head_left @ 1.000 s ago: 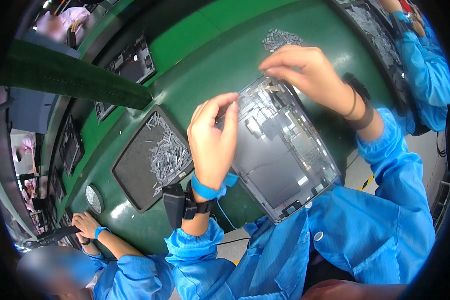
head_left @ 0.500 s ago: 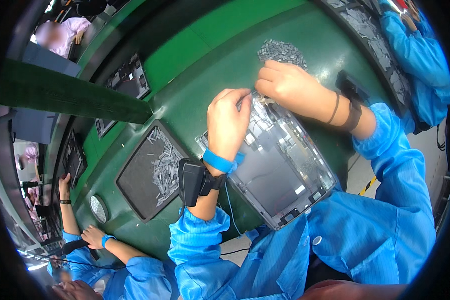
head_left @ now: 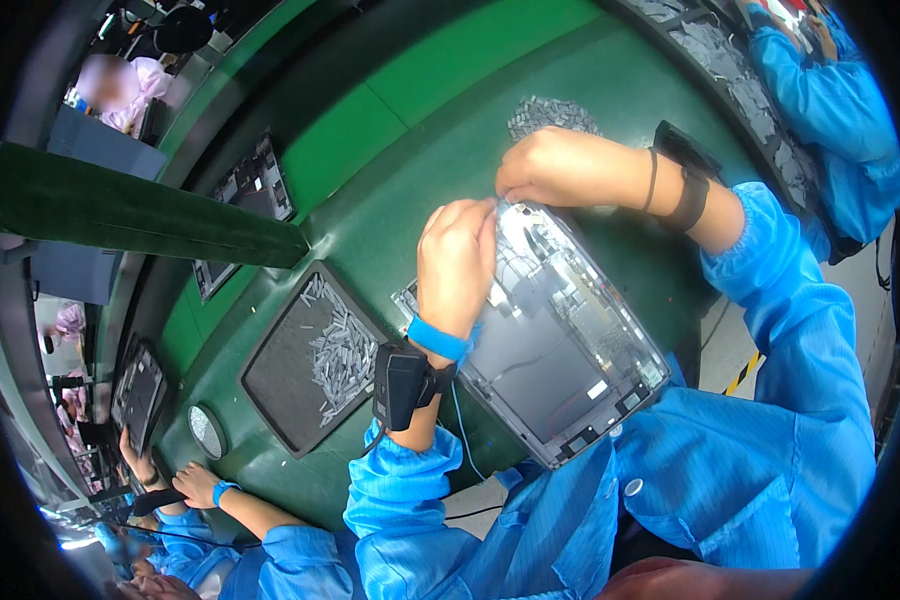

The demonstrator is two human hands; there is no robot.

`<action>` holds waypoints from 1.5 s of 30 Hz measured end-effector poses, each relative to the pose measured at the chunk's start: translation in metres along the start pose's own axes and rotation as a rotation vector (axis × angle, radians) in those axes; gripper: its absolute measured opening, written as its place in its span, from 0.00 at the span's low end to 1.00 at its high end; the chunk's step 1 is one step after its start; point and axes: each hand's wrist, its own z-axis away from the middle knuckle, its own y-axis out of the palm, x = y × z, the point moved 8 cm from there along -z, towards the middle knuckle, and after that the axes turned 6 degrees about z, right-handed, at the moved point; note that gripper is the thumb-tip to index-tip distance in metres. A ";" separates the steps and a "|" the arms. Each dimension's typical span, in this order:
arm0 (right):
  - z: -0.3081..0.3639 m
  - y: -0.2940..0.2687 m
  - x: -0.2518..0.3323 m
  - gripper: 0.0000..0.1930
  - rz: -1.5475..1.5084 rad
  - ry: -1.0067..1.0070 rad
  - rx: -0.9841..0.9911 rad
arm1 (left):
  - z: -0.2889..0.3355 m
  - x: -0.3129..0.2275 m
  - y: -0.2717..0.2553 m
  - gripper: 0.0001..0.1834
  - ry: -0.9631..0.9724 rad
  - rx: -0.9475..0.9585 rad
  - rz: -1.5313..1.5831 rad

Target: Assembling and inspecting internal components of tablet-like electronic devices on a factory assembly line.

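Note:
An opened flat electronic device (head_left: 545,350), a grey chassis with bare circuit boards along its far and right sides, lies tilted in front of me, its near edge by my body. My left hand (head_left: 457,262) bends over its far left corner, with thumb and fingers pinched together. My right hand (head_left: 545,168) meets it at the far edge, fingers closed and curled downward. The fingertips of both hands nearly touch; whatever is between them is too small or hidden to make out. Just beyond my right hand lies a heap of small grey pieces (head_left: 550,113).
A black tray (head_left: 280,375) with slim grey strips (head_left: 345,350) stands left on the green table (head_left: 410,150). Near it is a round dish (head_left: 206,431). A green post (head_left: 140,205) juts in from the left. Co-workers sit at lower left and upper right; more devices (head_left: 255,180) lie on the far line.
My right hand has come left and down, closer to my left hand at the device's far edge. At lower left, a co-worker's far hand has shifted lower along another device.

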 end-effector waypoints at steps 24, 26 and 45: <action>0.004 0.004 0.017 0.05 0.400 -0.172 0.145 | 0.029 -0.047 -0.023 0.11 0.039 -0.022 -0.151; 0.004 0.003 0.023 0.05 0.419 -0.202 0.113 | 0.038 -0.063 -0.018 0.16 0.065 0.040 -0.258; 0.013 0.002 0.016 0.06 0.350 -0.153 0.071 | 0.054 -0.065 -0.013 0.13 -0.063 0.076 -0.152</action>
